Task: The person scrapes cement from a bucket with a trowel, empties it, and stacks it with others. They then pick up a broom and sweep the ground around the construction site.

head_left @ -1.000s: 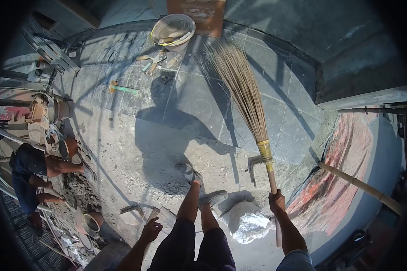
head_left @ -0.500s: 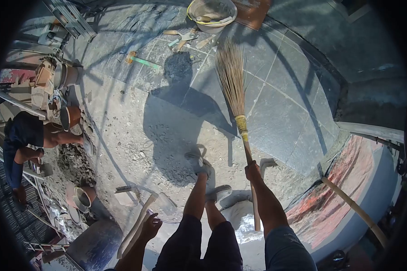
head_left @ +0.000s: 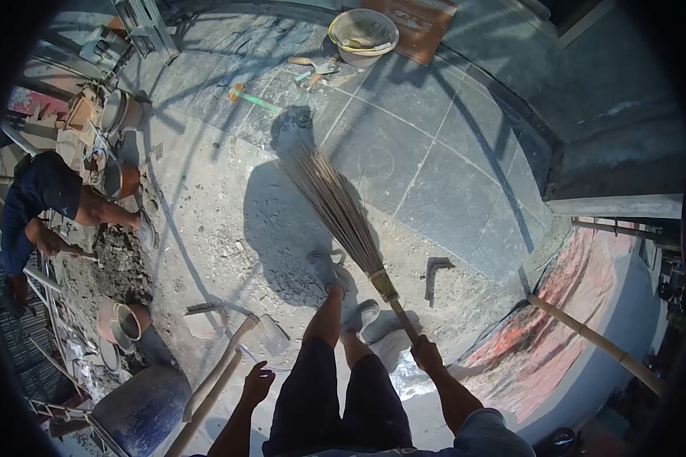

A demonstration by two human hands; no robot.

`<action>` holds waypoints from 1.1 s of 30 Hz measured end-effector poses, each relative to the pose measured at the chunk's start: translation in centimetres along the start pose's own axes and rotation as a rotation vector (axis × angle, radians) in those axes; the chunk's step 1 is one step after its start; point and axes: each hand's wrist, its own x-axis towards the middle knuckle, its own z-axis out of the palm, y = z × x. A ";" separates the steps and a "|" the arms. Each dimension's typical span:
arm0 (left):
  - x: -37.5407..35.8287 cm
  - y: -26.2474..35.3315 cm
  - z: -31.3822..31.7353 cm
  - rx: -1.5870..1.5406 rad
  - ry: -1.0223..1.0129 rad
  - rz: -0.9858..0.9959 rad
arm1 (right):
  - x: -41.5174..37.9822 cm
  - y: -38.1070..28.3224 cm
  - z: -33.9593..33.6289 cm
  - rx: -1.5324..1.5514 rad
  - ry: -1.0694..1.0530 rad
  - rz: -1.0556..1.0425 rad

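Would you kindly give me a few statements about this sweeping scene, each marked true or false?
1. The right hand grips the broom by its handle. True.
2. The broom's bristles rest on the red cloth at the right. False: they lie on the dusty floor, in the person's shadow.
3. The left hand holds a hammer. False: it is open and empty, beside a wooden handle.
4. A basin stands at the far edge of the tiles. True.
5. Another person crouches at the left by the rubble. True.
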 end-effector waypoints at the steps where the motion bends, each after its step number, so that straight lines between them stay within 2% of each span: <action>1: -0.6 -0.7 -0.3 -0.019 0.002 -0.047 | -2.1 1.1 0.1 0.001 0.015 0.049; 2: -1.2 -1.5 -0.6 -0.011 -0.009 -0.040 | -4.2 2.7 0.6 0.005 0.029 0.100; 3: -2.1 -1.9 -1.1 -0.006 -0.004 -0.053 | -5.2 6.3 2.8 -0.112 0.122 -0.001; 5: -2.8 -3.1 -2.0 0.013 -0.011 -0.058 | -9.9 4.7 0.5 0.053 0.272 0.220; 7: -3.1 -4.4 -2.9 0.022 -0.004 -0.057 | -8.5 16.9 8.0 0.084 0.511 -0.066; 8: -2.9 -5.1 -3.1 0.036 -0.013 -0.054 | -9.2 11.9 4.5 0.258 0.425 0.361; 10: -2.3 -6.7 -3.4 0.032 0.004 -0.058 | -7.7 10.2 3.3 0.323 0.501 0.432; 11: -2.0 -7.5 -3.5 0.030 0.010 -0.061 | -4.8 12.7 5.4 0.322 0.531 0.423; 12: -1.7 -8.1 -3.6 0.039 -0.003 -0.064 | -3.5 10.5 4.5 0.265 0.510 0.499; 14: -1.4 -8.8 -3.5 0.060 -0.045 -0.022 | 0.9 11.5 8.1 0.375 0.456 0.437; 15: -0.9 -9.9 -3.6 0.073 -0.055 -0.022 | 1.1 9.4 8.8 0.232 0.350 0.456; 16: -0.3 -11.4 -3.6 0.081 -0.043 0.028 | 0.0 6.2 9.0 0.355 0.309 0.406; 17: -0.6 -12.6 -3.5 0.080 -0.031 0.076 | 0.4 6.5 12.0 0.357 0.297 0.394; 18: -1.3 -11.7 -3.6 -0.025 -0.029 -0.002 | -0.6 4.8 13.1 0.253 0.235 0.420; 20: -2.3 -11.1 -3.8 -0.021 -0.048 0.013 | -3.4 4.0 16.0 0.164 0.200 0.270; 21: -2.5 -11.0 -4.2 -0.018 -0.054 0.022 | -5.2 2.0 15.6 0.152 0.131 0.347; 23: -1.9 -13.4 -4.7 0.022 -0.066 0.068 | -8.8 0.2 15.3 0.155 0.049 0.291; 25: -0.1 -17.4 -5.2 0.038 0.005 0.217 | -13.1 -1.0 14.9 0.133 0.043 0.218; 26: -0.4 -16.1 -6.2 0.008 -0.030 0.196 | -15.4 -2.1 13.8 0.113 -0.001 0.199; 28: -2.0 -11.6 -8.1 -0.116 -0.100 0.096 | -20.8 -3.5 12.5 0.132 0.011 0.204; 30: -2.4 -10.2 -9.9 -0.162 -0.132 0.056 | -25.4 -4.3 13.0 0.205 0.035 0.241; 33: -2.9 -8.8 -11.4 -0.141 -0.161 0.087 | -29.8 -1.8 14.0 0.285 0.272 0.291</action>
